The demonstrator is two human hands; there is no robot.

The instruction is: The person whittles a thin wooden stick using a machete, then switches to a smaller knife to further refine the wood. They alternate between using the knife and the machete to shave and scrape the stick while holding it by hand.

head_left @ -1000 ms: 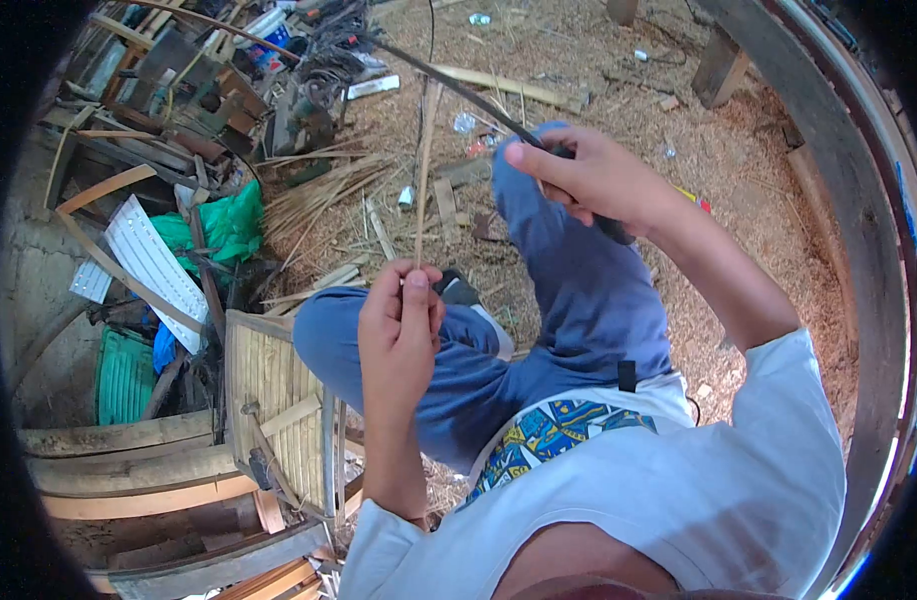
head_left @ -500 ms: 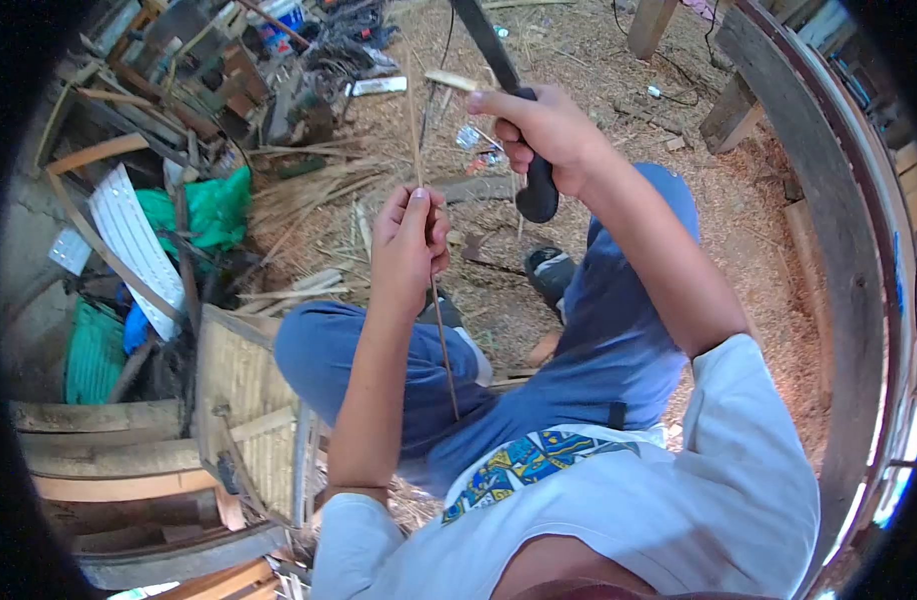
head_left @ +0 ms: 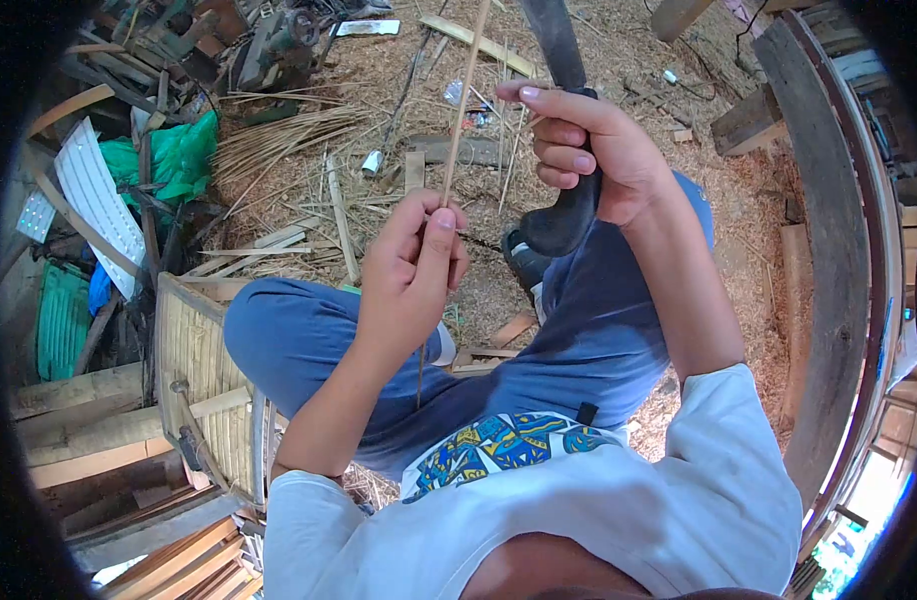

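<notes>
My left hand is closed around a thin bamboo strip, pinching it between thumb and fingers. The strip rises past the top of the view, and its lower end hangs down over my lap. To the right, my right hand grips the black handle of a large knife. Its dark blade points up and away, and the tip is out of view. My right index finger stretches toward the strip beside the blade's base. A gap shows between blade and strip.
Long bamboo strips and shavings cover the ground ahead. At left are a green plastic bag, a white perforated sheet and a bamboo panel. A curved wooden beam runs along the right. Flat wood lies ahead.
My right hand and the knife have shifted right and appear larger. My left hand sits slightly lower, still on the strip, whose top now leans right. The whole view has shifted a little.
</notes>
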